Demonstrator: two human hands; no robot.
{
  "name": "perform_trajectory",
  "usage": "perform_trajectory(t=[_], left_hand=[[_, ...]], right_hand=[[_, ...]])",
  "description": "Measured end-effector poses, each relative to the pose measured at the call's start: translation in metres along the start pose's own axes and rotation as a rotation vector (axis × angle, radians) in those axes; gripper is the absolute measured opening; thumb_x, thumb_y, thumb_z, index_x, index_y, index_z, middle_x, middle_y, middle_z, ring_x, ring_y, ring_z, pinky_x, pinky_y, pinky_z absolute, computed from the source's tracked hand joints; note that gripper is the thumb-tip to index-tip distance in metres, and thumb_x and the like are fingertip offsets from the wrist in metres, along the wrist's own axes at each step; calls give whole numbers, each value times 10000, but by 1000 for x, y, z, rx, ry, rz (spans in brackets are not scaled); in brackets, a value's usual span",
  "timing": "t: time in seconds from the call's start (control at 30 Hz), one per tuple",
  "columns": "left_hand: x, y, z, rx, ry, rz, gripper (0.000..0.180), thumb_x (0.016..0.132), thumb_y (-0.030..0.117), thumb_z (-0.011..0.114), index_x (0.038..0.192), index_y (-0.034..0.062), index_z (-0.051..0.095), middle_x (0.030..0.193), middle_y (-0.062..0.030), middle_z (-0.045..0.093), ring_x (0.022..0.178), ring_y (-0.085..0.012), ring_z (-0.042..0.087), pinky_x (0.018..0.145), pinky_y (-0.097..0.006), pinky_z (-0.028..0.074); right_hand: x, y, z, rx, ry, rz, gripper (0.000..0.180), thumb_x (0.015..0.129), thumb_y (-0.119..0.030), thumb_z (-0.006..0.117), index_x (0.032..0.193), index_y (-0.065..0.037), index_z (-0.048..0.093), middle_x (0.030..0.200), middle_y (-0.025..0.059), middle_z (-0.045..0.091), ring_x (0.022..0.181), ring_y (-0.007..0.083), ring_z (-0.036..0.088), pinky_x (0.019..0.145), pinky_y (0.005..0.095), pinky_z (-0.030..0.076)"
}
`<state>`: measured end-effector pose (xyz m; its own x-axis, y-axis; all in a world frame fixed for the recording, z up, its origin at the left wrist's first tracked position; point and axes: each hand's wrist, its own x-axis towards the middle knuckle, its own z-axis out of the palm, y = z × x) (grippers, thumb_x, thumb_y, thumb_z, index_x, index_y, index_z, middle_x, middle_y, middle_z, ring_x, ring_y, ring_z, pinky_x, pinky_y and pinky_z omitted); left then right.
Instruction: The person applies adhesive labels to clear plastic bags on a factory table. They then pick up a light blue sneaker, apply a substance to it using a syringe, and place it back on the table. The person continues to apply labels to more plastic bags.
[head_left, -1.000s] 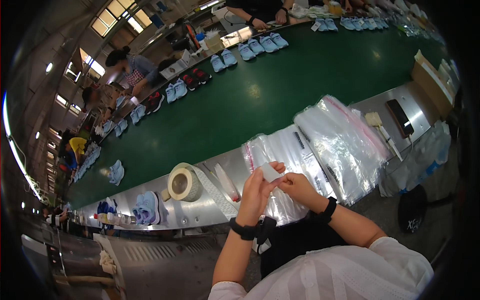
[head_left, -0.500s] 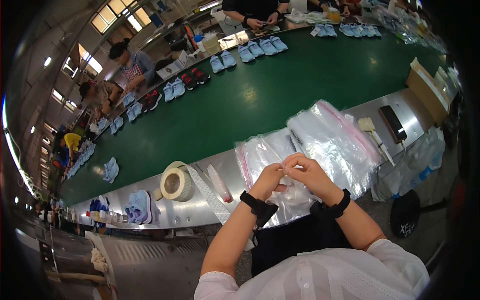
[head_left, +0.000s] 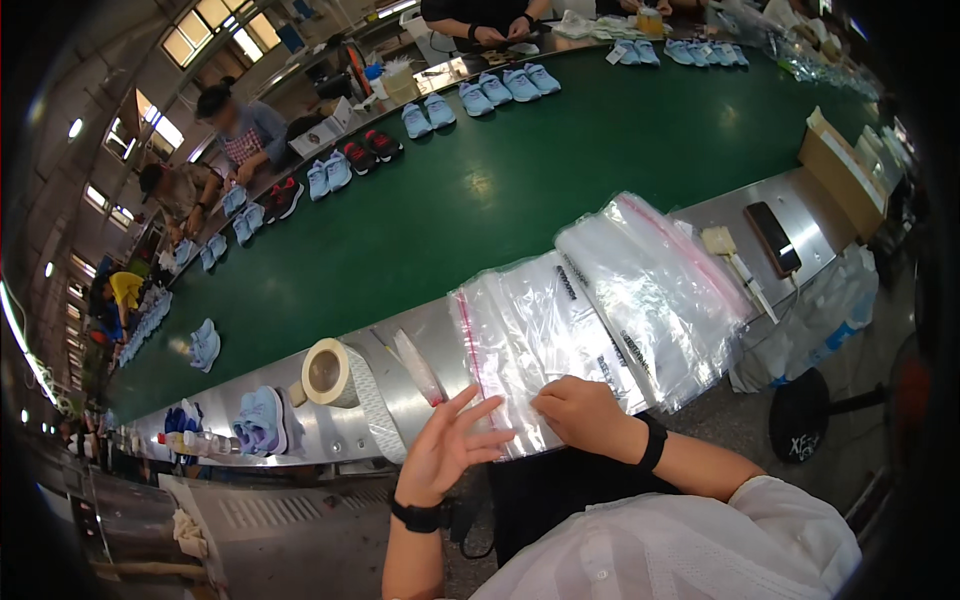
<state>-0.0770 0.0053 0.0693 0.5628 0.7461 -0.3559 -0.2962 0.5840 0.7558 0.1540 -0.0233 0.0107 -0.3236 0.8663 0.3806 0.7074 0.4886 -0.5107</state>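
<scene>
A clear zip bag (head_left: pixel 497 325) with a pink strip lies flat on the metal ledge in front of me. My right hand (head_left: pixel 588 416) is closed, its fingers curled on the lower part of this bag. Beside the bag's lower left corner, my left hand (head_left: pixel 447 446) has its fingers spread and holds nothing. More clear bags (head_left: pixel 650 270) with pink strips are stacked to the right, partly over the metal edge. To the left stand a roll of white patterned tape (head_left: pixel 327 371), its loose strip hanging toward me, and a slim clear-and-red item (head_left: pixel 418 370).
Light-blue shoes (head_left: pixel 258 420) stand on the ledge at left. Beyond the ledge runs a green conveyor belt (head_left: pixel 450 220), with pairs of shoes along its far side. A phone (head_left: pixel 772 238), a brush (head_left: pixel 735 265) and a cardboard box (head_left: pixel 845 170) sit at right. Co-workers sit across.
My hands have come apart from their joined position above the bag. The left has moved down and left and spread its fingers; the right has lowered onto the bag, which now lies flatter.
</scene>
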Motion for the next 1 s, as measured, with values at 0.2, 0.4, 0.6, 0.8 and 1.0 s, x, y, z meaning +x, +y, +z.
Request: perform_trajectory(t=[0.2,0.4,0.6,0.8,1.0], left_hand=[[-90,-52,-98,-93,795,360,336,926,269,487,1100,-14,539,1005,-141,613,881,-227,617,688,-347,530],[-90,-99,-164,139,1204,362,340,860,195,553,1165,53,503,1056,-64,558,913,-195,569,762,-331,456],[-72,-101,-190,412,865,274,155,797,65,559,938,1,565,859,-19,564,758,-124,517,691,-252,404],[-70,-84,-109,322,585,-61,155,866,117,572,952,-6,611,805,0,605,703,-62,556,603,-204,434],[-63,-57,-41,-205,391,257,216,927,90,458,1096,-30,519,1020,-109,614,886,-166,622,779,-295,515]], right_hand=[[15,45,-75,875,495,678,146,882,-128,480,878,-26,584,760,32,593,648,95,575,581,230,451],[-88,135,-125,592,792,1022,124,859,-153,517,785,-71,574,664,-6,553,526,60,495,456,186,326],[-102,128,-119,383,854,1030,137,882,-148,498,819,-45,563,676,-14,504,553,47,441,482,192,324],[-50,40,-92,333,593,621,98,904,-61,467,924,-16,551,855,4,519,688,56,444,611,193,367],[10,-60,7,528,-145,-151,136,834,-110,581,940,-26,576,924,122,576,779,260,566,677,318,461]])
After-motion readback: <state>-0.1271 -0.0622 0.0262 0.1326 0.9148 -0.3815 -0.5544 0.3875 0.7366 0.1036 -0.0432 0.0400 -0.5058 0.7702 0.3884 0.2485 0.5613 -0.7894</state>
